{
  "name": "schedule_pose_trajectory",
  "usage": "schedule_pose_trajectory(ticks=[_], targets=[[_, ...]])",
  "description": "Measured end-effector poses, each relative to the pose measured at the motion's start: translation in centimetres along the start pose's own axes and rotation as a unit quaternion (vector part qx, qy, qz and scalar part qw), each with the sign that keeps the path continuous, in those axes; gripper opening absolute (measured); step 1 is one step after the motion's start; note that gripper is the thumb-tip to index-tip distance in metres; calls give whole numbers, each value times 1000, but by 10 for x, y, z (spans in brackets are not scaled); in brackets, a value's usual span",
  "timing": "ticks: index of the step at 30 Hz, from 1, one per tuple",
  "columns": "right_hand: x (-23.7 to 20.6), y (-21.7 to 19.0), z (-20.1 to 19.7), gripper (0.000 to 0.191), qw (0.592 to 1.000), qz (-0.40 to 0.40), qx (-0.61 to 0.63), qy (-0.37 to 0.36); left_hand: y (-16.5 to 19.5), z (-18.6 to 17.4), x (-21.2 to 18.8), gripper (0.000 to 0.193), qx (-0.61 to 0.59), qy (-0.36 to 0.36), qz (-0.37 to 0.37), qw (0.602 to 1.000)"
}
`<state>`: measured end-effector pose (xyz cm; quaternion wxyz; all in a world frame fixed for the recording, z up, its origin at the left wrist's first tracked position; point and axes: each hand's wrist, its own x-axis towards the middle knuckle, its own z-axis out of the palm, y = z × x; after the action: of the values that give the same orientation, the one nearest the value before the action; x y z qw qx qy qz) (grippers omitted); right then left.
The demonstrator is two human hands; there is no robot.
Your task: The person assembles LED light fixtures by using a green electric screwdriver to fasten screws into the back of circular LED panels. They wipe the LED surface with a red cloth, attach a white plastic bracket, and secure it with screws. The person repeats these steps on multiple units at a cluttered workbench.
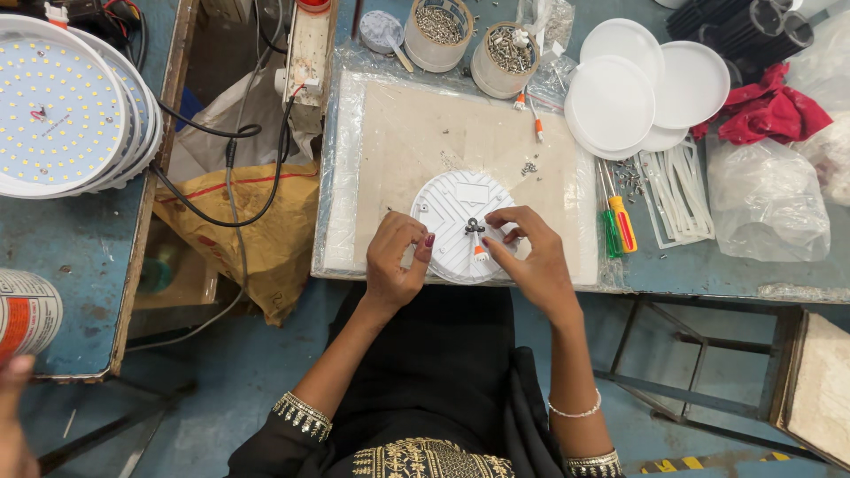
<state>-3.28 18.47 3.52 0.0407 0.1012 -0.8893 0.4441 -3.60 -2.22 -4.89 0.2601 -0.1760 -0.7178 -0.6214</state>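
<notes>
A round white lamp housing (453,208) lies back-up on a plastic-covered board (416,133) at the table's near edge. My left hand (396,261) grips its left rim with curled fingers. My right hand (527,257) sits on the right side, thumb and fingertips pinched around a small metal spring clip with an orange-tipped wire (476,237) at the housing's centre. A few loose screws (529,166) lie just beyond the housing.
Two tubs of screws (440,26) stand at the back. White round covers (633,88) are stacked at right, near screwdrivers (618,221), white strips, plastic bags and a red cloth (766,111). LED panels (62,111) are stacked at left, cables beside them. Another person's hand (16,416) shows bottom left.
</notes>
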Motion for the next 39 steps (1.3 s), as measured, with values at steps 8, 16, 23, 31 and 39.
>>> schedule_pose_trajectory(ticks=[8,16,23,31,39], targets=[[-4,-1,4,22,1000,15,-3,7,6,1,-3,15,4,0,2,1000],[-3,-3,6,30,1000,13,-5,10,6,1,-2,15,1,-4,5,1000],[-6,-4,4,28,1000,5,-25,12,17,3,-4,17,3,-10,6,1000],[-1,-5,6,20,999,12,-49,15,17,4,-1,17,7,-13,5,1000],[1,-7,7,15,998,14,-53,34,19,4,-1,18,9,-17,6,1000]])
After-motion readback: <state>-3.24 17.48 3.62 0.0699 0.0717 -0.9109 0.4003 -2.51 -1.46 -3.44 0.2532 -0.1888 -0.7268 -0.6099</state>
